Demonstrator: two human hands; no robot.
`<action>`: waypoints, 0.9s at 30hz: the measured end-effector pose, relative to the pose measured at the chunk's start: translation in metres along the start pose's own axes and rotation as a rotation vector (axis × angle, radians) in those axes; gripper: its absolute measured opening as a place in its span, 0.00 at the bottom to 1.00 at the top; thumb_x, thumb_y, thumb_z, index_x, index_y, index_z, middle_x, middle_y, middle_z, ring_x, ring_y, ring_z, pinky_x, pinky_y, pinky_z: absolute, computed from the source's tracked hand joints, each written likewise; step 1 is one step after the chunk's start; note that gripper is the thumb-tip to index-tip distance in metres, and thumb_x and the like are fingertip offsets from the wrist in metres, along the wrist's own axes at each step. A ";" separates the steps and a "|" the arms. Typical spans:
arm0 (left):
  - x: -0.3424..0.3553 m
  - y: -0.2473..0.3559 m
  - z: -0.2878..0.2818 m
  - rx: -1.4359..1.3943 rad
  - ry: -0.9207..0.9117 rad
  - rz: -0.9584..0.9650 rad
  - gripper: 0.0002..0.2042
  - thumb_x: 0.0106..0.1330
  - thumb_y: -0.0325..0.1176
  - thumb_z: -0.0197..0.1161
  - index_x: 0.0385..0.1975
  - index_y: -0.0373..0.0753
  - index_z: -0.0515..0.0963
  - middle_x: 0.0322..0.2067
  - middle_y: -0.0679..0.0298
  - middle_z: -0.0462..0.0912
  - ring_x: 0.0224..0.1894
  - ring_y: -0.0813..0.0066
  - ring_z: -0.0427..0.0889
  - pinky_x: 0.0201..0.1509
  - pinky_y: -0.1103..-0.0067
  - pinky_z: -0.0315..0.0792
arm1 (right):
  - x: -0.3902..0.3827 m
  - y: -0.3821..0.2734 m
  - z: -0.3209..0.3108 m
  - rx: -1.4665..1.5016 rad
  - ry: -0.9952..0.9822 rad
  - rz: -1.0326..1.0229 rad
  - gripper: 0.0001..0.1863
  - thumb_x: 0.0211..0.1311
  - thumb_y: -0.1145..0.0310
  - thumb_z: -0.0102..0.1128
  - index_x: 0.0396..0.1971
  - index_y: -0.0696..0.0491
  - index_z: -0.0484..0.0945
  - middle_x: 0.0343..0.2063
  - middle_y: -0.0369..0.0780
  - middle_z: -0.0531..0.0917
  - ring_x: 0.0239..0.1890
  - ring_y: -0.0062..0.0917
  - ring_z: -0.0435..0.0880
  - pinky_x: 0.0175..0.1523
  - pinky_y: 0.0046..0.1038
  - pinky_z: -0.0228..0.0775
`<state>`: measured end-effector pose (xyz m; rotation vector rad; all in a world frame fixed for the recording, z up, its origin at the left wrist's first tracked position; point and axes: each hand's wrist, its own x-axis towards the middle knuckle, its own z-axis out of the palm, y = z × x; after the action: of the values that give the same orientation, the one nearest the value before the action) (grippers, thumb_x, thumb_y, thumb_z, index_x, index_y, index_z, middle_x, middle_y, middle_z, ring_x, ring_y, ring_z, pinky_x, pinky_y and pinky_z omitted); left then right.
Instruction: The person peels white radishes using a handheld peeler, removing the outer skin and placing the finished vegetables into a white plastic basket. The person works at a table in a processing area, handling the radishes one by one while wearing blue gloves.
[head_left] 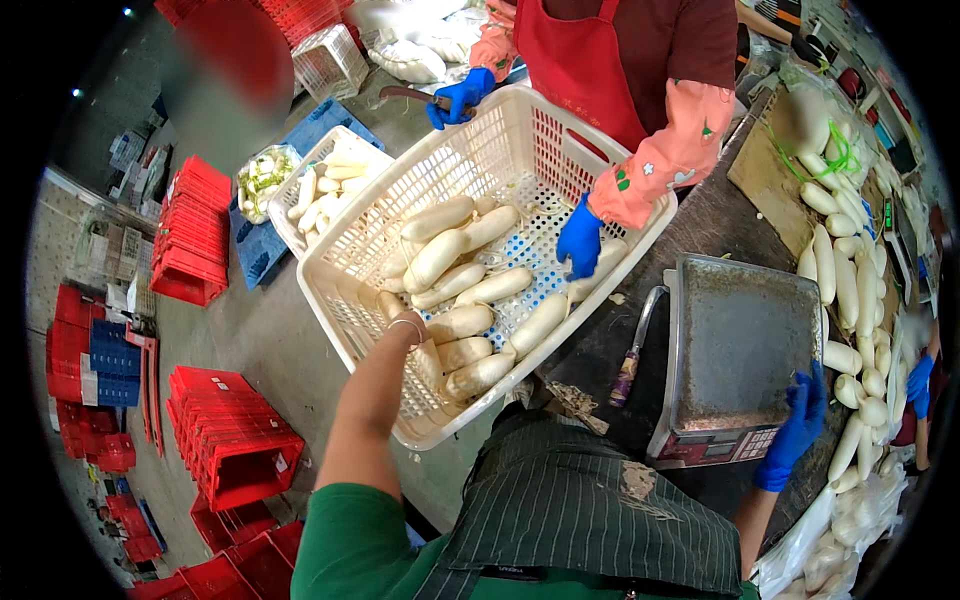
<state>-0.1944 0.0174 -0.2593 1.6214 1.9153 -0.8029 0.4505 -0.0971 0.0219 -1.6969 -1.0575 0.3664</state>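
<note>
My left arm reaches over the near-left side of a big white plastic crate (325, 290) holding white radishes (437, 262). My left hand (396, 312) is down among the radishes at that side; its fingers blend in with them. My right hand (795, 425), in a blue glove, rests at the right edge of a metal-topped weighing scale (745, 345), fingers stretched out. Across the crate, a co-worker in a red apron has one blue-gloved hand (580, 238) on a radish (606, 262) by the right wall. Their other gloved hand (460, 98) holds a curved knife (405, 92) over the far rim.
A knife with a purple handle (625, 378) lies on the dark table, left of the scale. More radishes (845, 280) are piled along the right. A smaller white crate (285, 222) with radishes stands beyond the big one. Red crates (225, 440) are stacked on the floor at left.
</note>
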 end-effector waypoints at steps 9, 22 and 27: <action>-0.012 0.039 -0.004 -0.146 0.063 -0.070 0.31 0.43 0.40 0.69 0.50 0.36 0.71 0.45 0.49 0.75 0.49 0.62 0.76 0.50 0.72 0.71 | -0.044 -0.068 0.072 0.217 -0.301 -0.033 0.18 0.60 0.80 0.47 0.51 0.57 0.69 0.54 0.43 0.71 0.46 0.23 0.74 0.47 0.23 0.68; -0.220 0.144 -0.182 -2.147 0.135 1.097 0.34 0.52 0.28 0.66 0.59 0.42 0.55 0.51 0.50 0.69 0.54 0.57 0.71 0.57 0.66 0.66 | -0.081 -0.116 0.150 0.510 -1.037 0.328 0.26 0.59 0.72 0.55 0.58 0.57 0.62 0.42 0.39 0.75 0.42 0.18 0.73 0.48 0.20 0.66; -0.262 0.174 -0.179 -2.227 0.059 1.217 0.36 0.48 0.23 0.67 0.58 0.44 0.57 0.54 0.50 0.67 0.57 0.53 0.67 0.61 0.61 0.61 | -0.079 -0.126 0.157 0.702 -1.111 0.419 0.22 0.62 0.73 0.52 0.56 0.60 0.63 0.43 0.42 0.77 0.44 0.22 0.76 0.49 0.22 0.69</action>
<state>0.0205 -0.0157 0.0300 0.6604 0.4217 1.4069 0.2399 -0.0564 0.0508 -0.9803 -1.0831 1.8564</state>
